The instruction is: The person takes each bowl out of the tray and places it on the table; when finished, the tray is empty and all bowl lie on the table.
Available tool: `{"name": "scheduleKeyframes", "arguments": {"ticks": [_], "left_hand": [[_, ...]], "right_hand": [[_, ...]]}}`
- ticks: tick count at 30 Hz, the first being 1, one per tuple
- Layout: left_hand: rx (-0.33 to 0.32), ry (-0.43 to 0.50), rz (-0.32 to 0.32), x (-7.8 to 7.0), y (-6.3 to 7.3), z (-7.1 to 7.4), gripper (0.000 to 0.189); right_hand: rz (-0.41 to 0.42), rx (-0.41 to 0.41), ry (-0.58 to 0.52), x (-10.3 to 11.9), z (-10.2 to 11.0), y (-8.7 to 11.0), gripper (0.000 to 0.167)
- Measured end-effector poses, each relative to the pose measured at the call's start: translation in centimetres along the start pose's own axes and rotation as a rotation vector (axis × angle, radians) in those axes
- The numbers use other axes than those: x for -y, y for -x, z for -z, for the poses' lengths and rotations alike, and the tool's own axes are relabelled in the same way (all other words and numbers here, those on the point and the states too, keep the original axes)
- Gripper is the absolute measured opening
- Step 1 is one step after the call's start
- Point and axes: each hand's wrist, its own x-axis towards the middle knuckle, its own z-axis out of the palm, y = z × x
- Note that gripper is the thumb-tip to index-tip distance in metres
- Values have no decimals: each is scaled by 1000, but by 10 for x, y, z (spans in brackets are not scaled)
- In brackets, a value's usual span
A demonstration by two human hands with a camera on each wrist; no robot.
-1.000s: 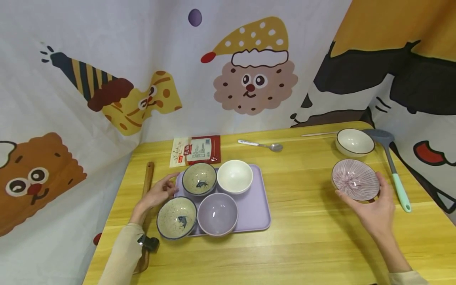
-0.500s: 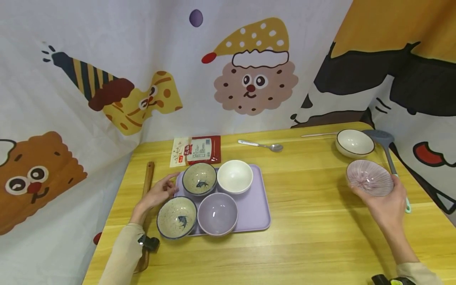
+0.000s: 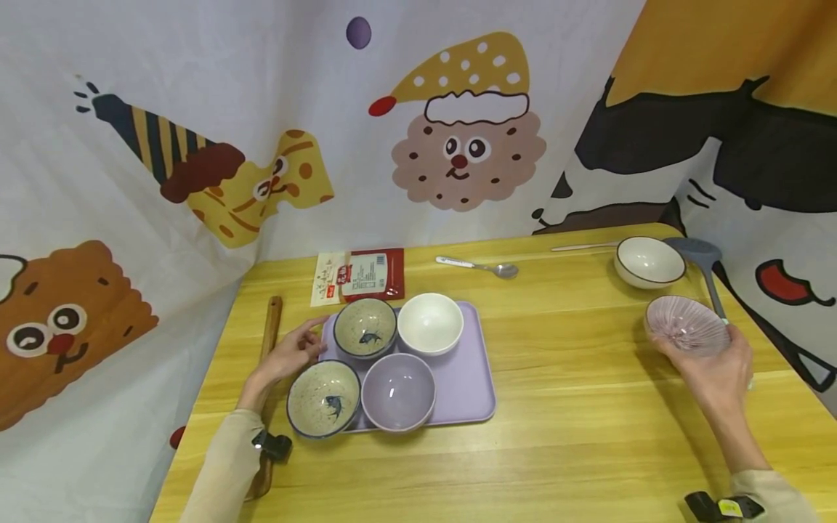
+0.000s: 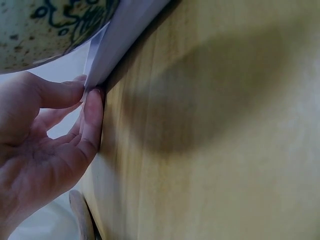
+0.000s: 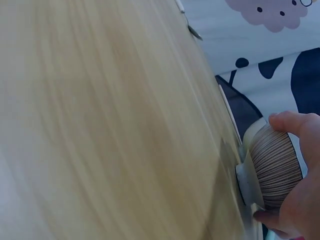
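My right hand [image 3: 713, 370] grips a small bowl with fine purple-and-white stripes [image 3: 688, 325] by its sides, at the right of the head view. The right wrist view shows the striped outer wall of this bowl [image 5: 275, 167] between thumb and fingers. My left hand [image 3: 292, 354] is at the left edge of the lilac tray [image 3: 467, 392], with thumb and fingertips pinching its rim [image 4: 112, 47]. Two speckled bowls with blue fish, one farther back [image 3: 366, 319] and one nearer [image 3: 323, 407], stand beside a white bowl [image 3: 430, 323] and a lilac bowl [image 3: 399, 396].
A cream bowl with a dark rim [image 3: 649, 261] stands behind the striped bowl, near a grey turner [image 3: 696, 250] with a mint handle. Along the back lie a spoon [image 3: 477, 266] and a red-and-cream food packet [image 3: 357, 276]. A wooden utensil [image 3: 271, 319] lies left of the tray.
My right hand has carried the striped bowl to the right, over the turner's handle, with most of the shift early on. My left hand and the tray keep their places.
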Motion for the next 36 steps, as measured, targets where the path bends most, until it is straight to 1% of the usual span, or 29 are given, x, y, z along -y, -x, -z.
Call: {"name": "scheduleKeyframes", "arguments": {"ticks": [8,14,17,24,29,36], "left_hand": [[-2,-7,-4,0,1,1,59],[-6,9,-1,0,1,1,60],[-3,14,-2,0,1,0,60],[-12,-4,2,0,1,-1,59],[-16,1,13,0,1,-2,59],[-31,6,20,-1,1,-2,60]], "right_hand": [[19,5,24,-5,3,-8,115],[55,4,46,-10,8,-13,114],[71,16,52,-11,10,-15,114],[117,40,79,-13,14,-21,112],[147,52,103,-13,17,-26,111],[203,69,106,-15,18,-27,111]]}}
